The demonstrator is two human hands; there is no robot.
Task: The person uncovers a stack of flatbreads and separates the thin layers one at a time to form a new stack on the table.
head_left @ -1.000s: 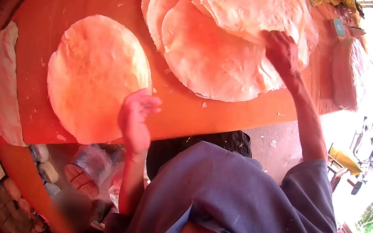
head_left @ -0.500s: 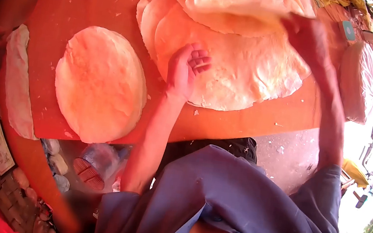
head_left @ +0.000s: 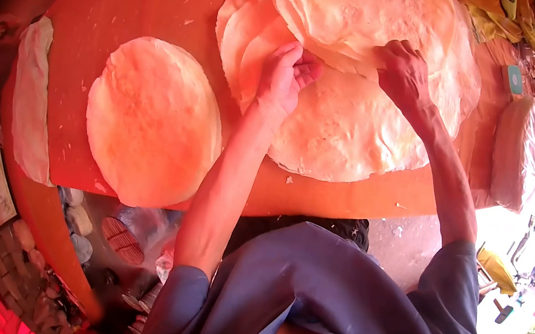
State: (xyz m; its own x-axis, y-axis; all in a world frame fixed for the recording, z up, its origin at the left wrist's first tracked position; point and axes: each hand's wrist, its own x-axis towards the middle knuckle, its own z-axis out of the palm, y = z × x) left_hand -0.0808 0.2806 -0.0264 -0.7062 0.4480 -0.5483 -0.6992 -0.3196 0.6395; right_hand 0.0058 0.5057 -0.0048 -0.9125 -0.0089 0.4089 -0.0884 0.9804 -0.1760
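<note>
Large thin round flatbreads lie in an overlapping pile at the back middle of the table. My right hand, back facing up, grips the near edge of the upper sheets with its fingers closed. To its left, my left hand is at the edge of the same sheets, palm turned inward and fingers curled. Whether anything is pinched in the left hand is not clear. A separate oval stack of flatbread sits left of my left forearm.
A long pale roll lies along the table's left edge. On the right are a plastic-wrapped bundle, a small green box and yellow cloth. The orange table's front edge is close to my body.
My right hand has come down and left onto the upper sheets' edge, which now lies flatter. My left hand has shifted slightly up and right. The view has shifted a little.
</note>
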